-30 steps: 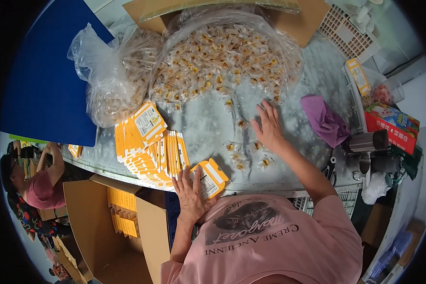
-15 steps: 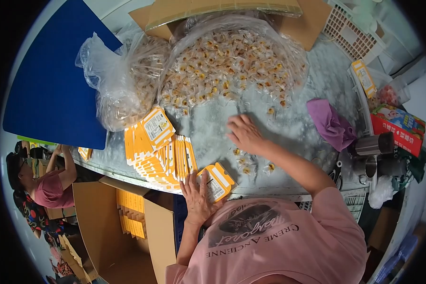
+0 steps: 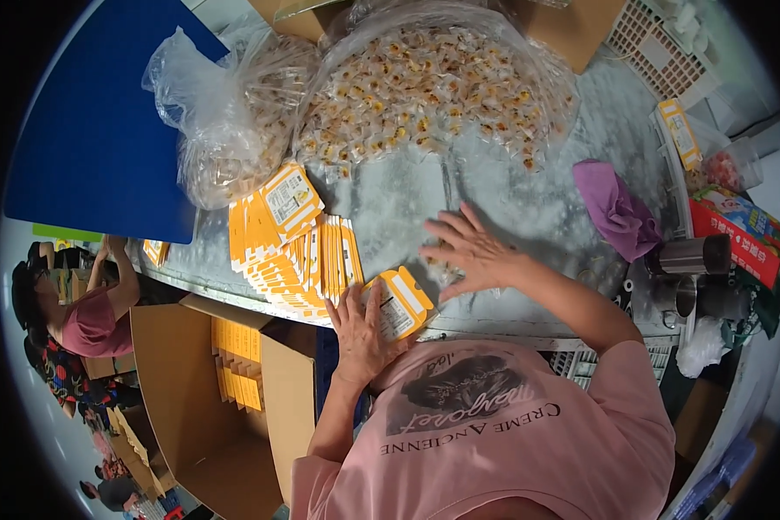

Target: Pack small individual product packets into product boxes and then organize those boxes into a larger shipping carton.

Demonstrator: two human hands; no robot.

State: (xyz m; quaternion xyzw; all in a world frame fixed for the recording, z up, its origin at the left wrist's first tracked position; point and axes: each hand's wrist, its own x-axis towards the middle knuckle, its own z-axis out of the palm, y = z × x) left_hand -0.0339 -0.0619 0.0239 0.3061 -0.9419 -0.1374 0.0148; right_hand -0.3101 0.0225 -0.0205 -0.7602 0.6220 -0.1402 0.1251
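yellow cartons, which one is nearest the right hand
The carton right of the fanned cartons, partly under the left hand; it lies beside the right hand, the fanned ones farther off.

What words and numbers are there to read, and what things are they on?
Here is where the writing stands, without copying it out:
Pink shirt: big dark letters, partly readable.
Red box: pale characters on its side.
Orange-and-white card at the left hand: print too small to read.
Fanned orange-and-white cards: too small.
Orange-and-white packet, far right: too small.
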